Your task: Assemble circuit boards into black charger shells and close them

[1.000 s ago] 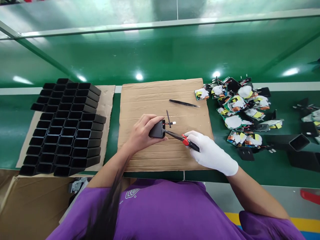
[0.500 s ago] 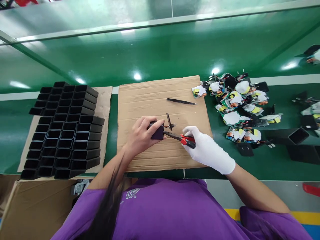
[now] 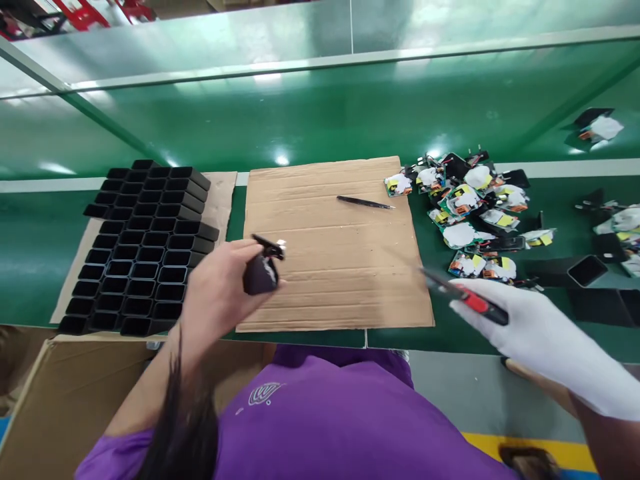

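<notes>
My bare left hand (image 3: 215, 283) is closed around a small black plastic casing (image 3: 260, 275), over the left edge of the cardboard sheet (image 3: 320, 260). A black end piece (image 3: 269, 247) juts from the casing's upper side, with a small whitish bit beside it. My white-gloved right hand (image 3: 530, 323) grips needle-nose pliers (image 3: 473, 299) with red and black handles. The pliers are blurred by motion and point left, just past the cardboard's right edge. On the cardboard, apart from both hands, lies a slim black pen-like tool (image 3: 366, 202).
Rows of open black casings (image 3: 145, 257) stand stacked at the left. A pile of circuit boards (image 3: 463, 200) with white and yellow parts lies at the right, near a loose black casing (image 3: 587, 271). A cardboard box (image 3: 85, 400) sits below the table's left edge.
My left hand has moved left with the casing, away from the pliers. My right hand has carried the pliers right, off the cardboard. The end piece now sits near the left hand's fingers.
</notes>
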`<state>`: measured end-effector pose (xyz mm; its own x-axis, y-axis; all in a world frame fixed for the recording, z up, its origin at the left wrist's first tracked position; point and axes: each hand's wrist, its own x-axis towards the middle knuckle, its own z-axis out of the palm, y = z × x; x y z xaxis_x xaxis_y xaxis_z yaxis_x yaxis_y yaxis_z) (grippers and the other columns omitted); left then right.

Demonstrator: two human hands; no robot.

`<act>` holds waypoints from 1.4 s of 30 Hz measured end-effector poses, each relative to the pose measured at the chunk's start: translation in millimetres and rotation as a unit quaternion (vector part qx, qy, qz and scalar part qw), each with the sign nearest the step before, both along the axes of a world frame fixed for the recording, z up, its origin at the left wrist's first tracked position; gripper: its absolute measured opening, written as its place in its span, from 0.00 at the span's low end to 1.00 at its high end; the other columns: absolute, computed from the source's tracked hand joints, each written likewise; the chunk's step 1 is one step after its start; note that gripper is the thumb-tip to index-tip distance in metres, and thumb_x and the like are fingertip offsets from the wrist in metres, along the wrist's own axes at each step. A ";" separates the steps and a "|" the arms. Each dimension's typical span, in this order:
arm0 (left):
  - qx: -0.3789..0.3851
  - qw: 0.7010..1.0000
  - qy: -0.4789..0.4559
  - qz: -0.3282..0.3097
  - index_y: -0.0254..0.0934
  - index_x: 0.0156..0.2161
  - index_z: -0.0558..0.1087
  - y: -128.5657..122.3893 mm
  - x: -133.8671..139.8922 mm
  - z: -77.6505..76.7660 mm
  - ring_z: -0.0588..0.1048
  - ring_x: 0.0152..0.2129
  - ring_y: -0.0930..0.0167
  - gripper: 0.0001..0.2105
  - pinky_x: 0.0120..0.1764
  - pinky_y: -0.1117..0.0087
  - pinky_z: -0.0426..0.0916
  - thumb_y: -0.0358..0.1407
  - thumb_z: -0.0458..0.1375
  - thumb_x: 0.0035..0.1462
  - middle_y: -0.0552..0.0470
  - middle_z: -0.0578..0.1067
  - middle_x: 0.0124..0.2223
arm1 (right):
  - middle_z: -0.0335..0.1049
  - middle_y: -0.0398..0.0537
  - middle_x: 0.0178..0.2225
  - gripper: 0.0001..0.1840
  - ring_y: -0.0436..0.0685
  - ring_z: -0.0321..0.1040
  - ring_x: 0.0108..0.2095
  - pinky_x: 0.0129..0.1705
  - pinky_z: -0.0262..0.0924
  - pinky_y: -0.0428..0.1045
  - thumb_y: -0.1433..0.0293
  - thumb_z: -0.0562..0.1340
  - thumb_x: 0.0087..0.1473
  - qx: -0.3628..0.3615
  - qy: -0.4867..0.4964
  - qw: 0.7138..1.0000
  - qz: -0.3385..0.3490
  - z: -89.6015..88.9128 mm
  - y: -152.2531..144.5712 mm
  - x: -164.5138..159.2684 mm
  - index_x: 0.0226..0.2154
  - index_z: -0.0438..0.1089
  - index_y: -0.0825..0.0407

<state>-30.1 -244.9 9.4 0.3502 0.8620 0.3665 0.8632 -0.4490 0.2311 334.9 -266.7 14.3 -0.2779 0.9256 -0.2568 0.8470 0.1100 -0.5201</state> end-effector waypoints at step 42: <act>-0.558 0.631 -0.474 -0.258 0.43 0.47 0.69 5.0 49.2 -45.7 0.77 0.31 0.68 0.32 0.34 0.67 0.73 0.56 0.70 0.40 0.45 0.73 0.46 | 0.62 0.37 0.21 0.24 0.49 0.59 0.20 0.21 0.60 0.46 0.62 0.61 0.53 -0.258 0.471 0.839 -0.086 -41.9 35.5 -110.6 0.51 0.70 0.54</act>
